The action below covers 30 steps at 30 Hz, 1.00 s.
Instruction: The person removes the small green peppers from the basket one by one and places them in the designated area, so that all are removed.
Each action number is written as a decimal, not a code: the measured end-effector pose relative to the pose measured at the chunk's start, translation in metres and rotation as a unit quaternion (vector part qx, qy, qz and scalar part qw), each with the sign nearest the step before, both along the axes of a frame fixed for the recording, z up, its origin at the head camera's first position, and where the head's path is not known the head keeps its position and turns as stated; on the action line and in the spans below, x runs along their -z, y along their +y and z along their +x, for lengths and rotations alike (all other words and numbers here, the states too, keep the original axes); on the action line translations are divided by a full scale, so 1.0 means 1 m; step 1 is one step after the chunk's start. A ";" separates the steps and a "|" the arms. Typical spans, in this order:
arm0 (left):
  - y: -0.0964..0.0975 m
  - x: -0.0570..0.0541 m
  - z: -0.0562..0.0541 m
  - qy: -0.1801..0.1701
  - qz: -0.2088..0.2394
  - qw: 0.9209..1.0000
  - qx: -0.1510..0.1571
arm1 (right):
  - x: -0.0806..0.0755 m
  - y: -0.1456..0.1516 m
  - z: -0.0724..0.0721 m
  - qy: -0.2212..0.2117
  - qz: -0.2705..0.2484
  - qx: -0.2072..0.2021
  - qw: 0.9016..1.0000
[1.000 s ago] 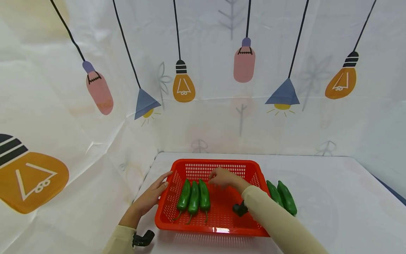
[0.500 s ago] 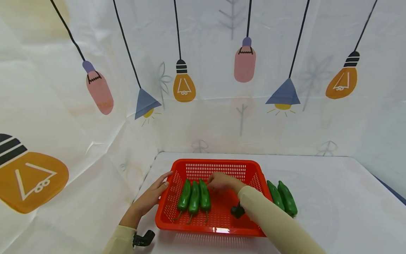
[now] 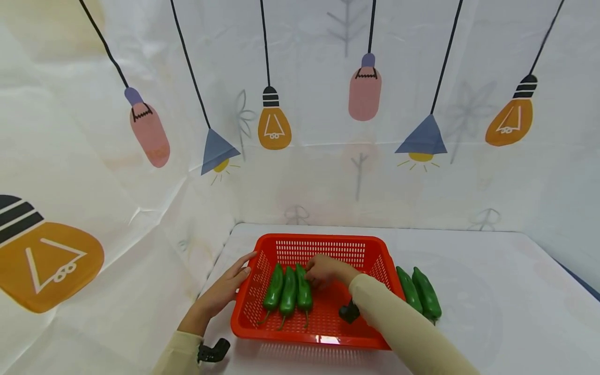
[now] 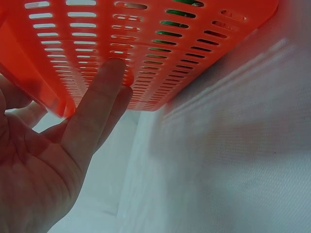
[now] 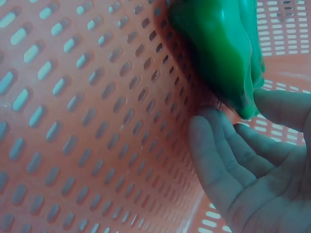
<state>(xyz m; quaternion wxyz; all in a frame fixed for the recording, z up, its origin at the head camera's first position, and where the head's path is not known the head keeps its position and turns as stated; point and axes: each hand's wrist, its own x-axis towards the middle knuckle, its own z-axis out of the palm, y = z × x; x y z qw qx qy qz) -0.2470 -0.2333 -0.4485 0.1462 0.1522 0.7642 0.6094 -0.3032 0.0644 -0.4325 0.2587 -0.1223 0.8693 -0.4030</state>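
Three long green peppers (image 3: 288, 294) lie side by side in the left part of a red plastic basket (image 3: 281, 337), stems toward me. My right hand (image 3: 327, 271) is inside the basket at the far tip of the rightmost pepper (image 3: 304, 294). In the right wrist view, thumb and fingers sit on either side of a green pepper's (image 5: 218, 48) tip and appear to pinch it. My left hand (image 3: 225, 289) rests against the basket's left side. In the left wrist view, its straight fingers (image 4: 99, 99) touch the slotted outer wall.
Two more green peppers (image 3: 425, 294) lie on the white table (image 3: 492, 291) just right of the basket, partly hidden by the right sleeve (image 3: 408, 325). A white sheet with printed lamps (image 3: 274, 127) rises behind and to the left. Black wrist cameras (image 3: 213, 350) sit on both wrists.
My right hand has moved slightly left to the rightmost pepper's far tip. The middle pepper's far tip has shifted slightly right. My left hand stays at the basket's left side.
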 end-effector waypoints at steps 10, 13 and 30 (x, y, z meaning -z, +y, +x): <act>0.001 -0.001 0.000 0.000 -0.003 1.000 -0.003 | 0.002 0.001 0.000 0.000 -0.008 -0.015 1.000; 0.001 -0.001 -0.001 0.000 -0.004 1.000 -0.002 | 0.004 0.001 -0.001 0.002 -0.007 -0.017 1.000; 0.001 0.000 0.001 0.001 -0.007 1.000 -0.004 | 0.000 0.009 -0.004 -0.028 -0.017 0.032 0.999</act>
